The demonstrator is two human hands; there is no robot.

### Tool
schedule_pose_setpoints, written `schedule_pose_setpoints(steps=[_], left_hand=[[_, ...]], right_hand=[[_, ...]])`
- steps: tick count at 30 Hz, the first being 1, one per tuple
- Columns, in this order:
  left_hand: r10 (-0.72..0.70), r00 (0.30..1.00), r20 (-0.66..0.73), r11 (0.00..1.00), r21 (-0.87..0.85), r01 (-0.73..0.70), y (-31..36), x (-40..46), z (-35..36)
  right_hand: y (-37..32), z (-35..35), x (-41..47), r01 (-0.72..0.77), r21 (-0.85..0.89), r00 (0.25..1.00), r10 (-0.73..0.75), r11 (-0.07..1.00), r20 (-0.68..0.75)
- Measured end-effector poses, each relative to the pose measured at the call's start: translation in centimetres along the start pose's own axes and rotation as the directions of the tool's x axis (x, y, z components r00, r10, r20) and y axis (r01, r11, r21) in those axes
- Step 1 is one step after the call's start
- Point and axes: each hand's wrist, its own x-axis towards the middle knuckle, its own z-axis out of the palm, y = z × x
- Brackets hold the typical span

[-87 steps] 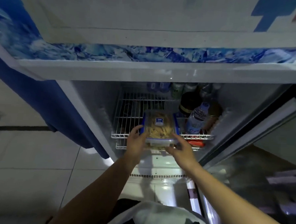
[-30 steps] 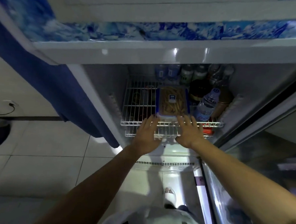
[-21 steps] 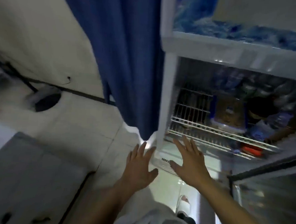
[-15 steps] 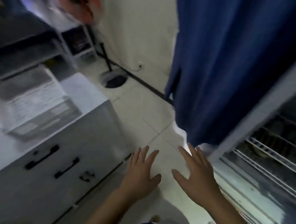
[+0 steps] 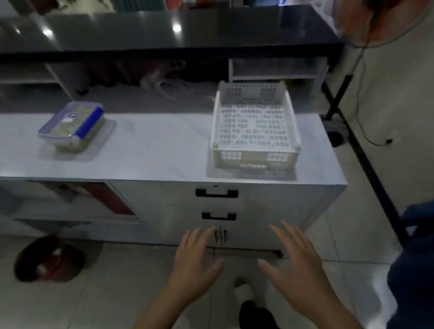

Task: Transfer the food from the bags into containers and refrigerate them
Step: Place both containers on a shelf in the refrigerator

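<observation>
The room is dim and bluish-grey, with small white glints of overhead light on the glossy dark counter (image 5: 167, 33) at the top. Everything is softly motion-blurred, most at the top edge and in the basket (image 5: 255, 126) holes. Faint shadows lie beside things on the bench (image 5: 156, 146); wide-angle bending curves the edges.

Left hand (image 5: 196, 258), right hand (image 5: 297, 266): empty, spread.

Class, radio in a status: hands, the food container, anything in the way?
Left hand and right hand open, empty. Lidded food container on cabinet top, untouched. White basket well to its right; path clear.
</observation>
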Motion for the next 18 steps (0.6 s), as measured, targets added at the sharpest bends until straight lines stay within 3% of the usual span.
schedule_pose_setpoints(steps=[8,18], left_hand=[[-0.259,0.952,-0.165,0.966,-0.055,0.254,-3.2,3.4,-6.4],[-0.407,0.865,-0.294,0.913,-0.114,0.391,-10.1,7.6,-13.0]], right_hand=[[-7.3,0.9,12.3,0.273,-0.016,0.949,-0.266,0.962,0.172],[-16.2,6.1,23.0,0.533,-0.118,0.797,-0.450,0.838,0.404]])
